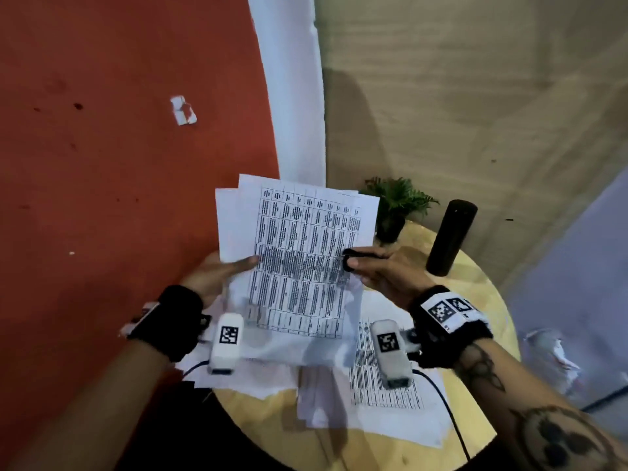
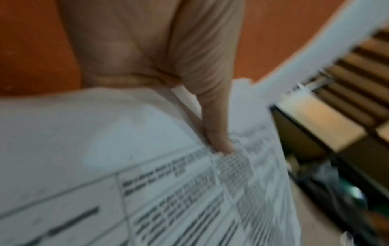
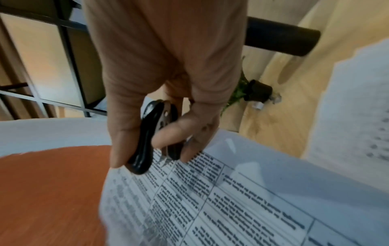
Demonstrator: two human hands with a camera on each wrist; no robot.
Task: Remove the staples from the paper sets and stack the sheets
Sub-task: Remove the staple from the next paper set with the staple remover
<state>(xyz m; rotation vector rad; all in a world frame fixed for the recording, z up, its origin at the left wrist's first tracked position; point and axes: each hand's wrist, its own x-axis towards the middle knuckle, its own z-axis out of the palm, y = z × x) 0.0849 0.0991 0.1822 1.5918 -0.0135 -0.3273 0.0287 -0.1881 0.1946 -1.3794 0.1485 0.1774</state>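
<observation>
A set of printed table sheets (image 1: 299, 253) is held up above the round wooden table (image 1: 475, 273). My left hand (image 1: 221, 271) pinches its left edge, the thumb (image 2: 216, 138) pressed on the top page. My right hand (image 1: 377, 266) grips a black staple remover (image 1: 353, 258) at the set's right edge; in the right wrist view the staple remover (image 3: 147, 143) sits between thumb and fingers, its tip against the sheets (image 3: 231, 199). More printed sheets (image 1: 384, 385) lie loose on the table below. No staple shows.
A small potted plant (image 1: 394, 209) and a tall black cylinder (image 1: 448, 236) stand at the table's far side. A paper scrap (image 1: 183, 110) lies on the red floor (image 1: 102, 198). Crumpled white material (image 1: 550, 355) sits right of the table.
</observation>
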